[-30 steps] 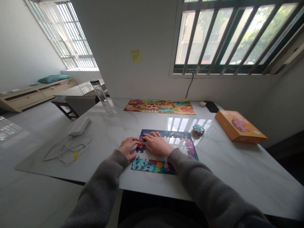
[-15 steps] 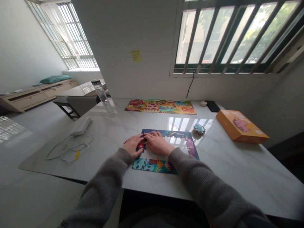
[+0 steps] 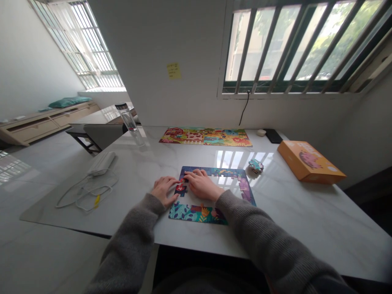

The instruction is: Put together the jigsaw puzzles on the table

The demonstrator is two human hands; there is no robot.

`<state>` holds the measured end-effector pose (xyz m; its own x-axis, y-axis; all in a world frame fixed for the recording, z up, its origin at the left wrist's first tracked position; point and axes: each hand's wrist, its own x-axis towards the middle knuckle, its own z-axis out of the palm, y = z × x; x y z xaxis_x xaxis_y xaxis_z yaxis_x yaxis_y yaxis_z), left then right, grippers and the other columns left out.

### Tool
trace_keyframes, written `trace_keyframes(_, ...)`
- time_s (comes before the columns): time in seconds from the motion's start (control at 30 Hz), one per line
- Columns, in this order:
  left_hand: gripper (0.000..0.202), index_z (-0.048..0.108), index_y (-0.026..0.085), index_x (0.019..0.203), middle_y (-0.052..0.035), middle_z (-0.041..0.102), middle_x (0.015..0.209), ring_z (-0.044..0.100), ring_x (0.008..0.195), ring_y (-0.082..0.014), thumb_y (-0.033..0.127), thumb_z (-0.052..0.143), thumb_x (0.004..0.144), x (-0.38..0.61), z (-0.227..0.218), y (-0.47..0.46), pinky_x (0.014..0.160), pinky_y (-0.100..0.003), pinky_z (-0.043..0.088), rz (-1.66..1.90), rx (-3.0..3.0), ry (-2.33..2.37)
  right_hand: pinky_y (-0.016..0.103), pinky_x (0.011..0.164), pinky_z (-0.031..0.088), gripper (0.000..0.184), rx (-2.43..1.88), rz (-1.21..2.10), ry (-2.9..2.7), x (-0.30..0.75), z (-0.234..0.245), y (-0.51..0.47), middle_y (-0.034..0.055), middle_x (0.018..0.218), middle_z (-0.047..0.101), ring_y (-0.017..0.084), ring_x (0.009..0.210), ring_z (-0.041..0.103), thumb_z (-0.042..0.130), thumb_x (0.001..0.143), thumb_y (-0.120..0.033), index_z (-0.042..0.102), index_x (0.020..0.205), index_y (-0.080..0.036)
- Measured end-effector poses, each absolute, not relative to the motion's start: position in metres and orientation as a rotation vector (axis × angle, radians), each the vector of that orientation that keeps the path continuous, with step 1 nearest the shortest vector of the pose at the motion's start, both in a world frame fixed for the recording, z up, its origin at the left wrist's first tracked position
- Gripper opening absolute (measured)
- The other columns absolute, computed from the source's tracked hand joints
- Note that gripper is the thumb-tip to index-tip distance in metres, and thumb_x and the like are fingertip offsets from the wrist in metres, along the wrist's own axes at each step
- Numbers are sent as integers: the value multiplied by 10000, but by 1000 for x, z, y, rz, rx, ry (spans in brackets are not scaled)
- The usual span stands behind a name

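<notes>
On the white marbled table lies a jigsaw puzzle, its colourful border joined around a gap in the middle. My left hand is at its left edge, thumb apart from the fingers, fingertips beside a red and dark puzzle piece. Stretched over the upper left part, my right hand rests its fingertips on the pieces near the corner. Its palm covers part of the gap, and the undersides of its fingers are hidden. To the right of the puzzle sits a small stack of loose puzzle pieces.
A long farm-scene puzzle lies by the wall. An orange box, a black phone and a small white object are at the right. Leftward are a glass bottle and a white device with a looped cable.
My left hand has drawn back a little to the left, uncovering more of the red piece. The right hand stays at nearly the same spot on the puzzle.
</notes>
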<state>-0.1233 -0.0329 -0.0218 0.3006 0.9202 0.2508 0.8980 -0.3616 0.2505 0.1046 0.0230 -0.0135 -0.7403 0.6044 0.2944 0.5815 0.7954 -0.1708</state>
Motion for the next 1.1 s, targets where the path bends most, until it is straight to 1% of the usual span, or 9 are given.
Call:
trace_keyframes(0.07, 469, 603, 254, 1209, -77, 595, 1207, 515, 1153, -302, 313, 625, 744, -124, -23, -36, 976, -441, 380, 491, 2472, 1797, 492, 1032, 323, 371, -904, 99, -2641, 104, -13, 23, 77, 1479, 516, 305, 1237, 435, 477, 967, -228, 553, 1330, -195)
trace_keyframes(0.33, 424, 598, 221, 1119, -79, 578, 1112, 517, 1108, -295, 256, 608, 697, -117, -23, -34, 962, -432, 375, 458, 2451, 1836, 481, 1040, 315, 363, -901, 102, -2620, 104, -15, 22, 85, 1468, 524, 294, 1240, 436, 490, 967, -230, 563, 1322, -203)
trace_keyframes(0.43, 416, 591, 219, 1104, -77, 573, 1111, 522, 1100, -290, 251, 613, 689, -113, -23, -32, 953, -426, 381, 447, 2434, 1844, 481, 1048, 310, 362, -902, 99, -2612, 104, -16, 22, 78, 1464, 529, 294, 1239, 435, 492, 968, -237, 565, 1320, -204)
trace_keyframes(0.73, 431, 570, 221, 1156, -81, 562, 1199, 505, 1143, -288, 240, 609, 727, -105, -23, -29, 973, -423, 375, 443, 2413, 1941, 487, 1048, 302, 363, -912, 109, -2612, 103, -14, 20, 89, 1452, 540, 295, 1237, 432, 482, 969, -233, 572, 1319, -200)
trace_keyframes(0.93, 494, 572, 241, 1226, -73, 574, 1228, 508, 1156, -281, 189, 572, 735, -108, -28, -27, 969, -415, 384, 491, 2496, 1840, 483, 1046, 313, 367, -912, 92, -2615, 103, -13, 20, 84, 1454, 541, 300, 1235, 436, 483, 962, -228, 574, 1315, -182)
trace_keyframes(1.03, 553, 563, 218, 1291, -93, 562, 1256, 495, 1172, -286, 169, 553, 740, -108, -30, -27, 972, -419, 389, 510, 2568, 1755, 483, 1048, 312, 366, -902, 92, -2610, 103, -14, 20, 87, 1449, 545, 296, 1234, 436, 484, 963, -227, 573, 1316, -186)
trace_keyframes(1.1, 553, 561, 202, 1315, -105, 561, 1264, 491, 1175, -295, 184, 551, 762, -108, -30, -27, 970, -427, 391, 505, 2601, 1730, 483, 1048, 311, 368, -895, 90, -2605, 104, -14, 20, 88, 1449, 544, 296, 1231, 438, 483, 965, -230, 571, 1320, -189)
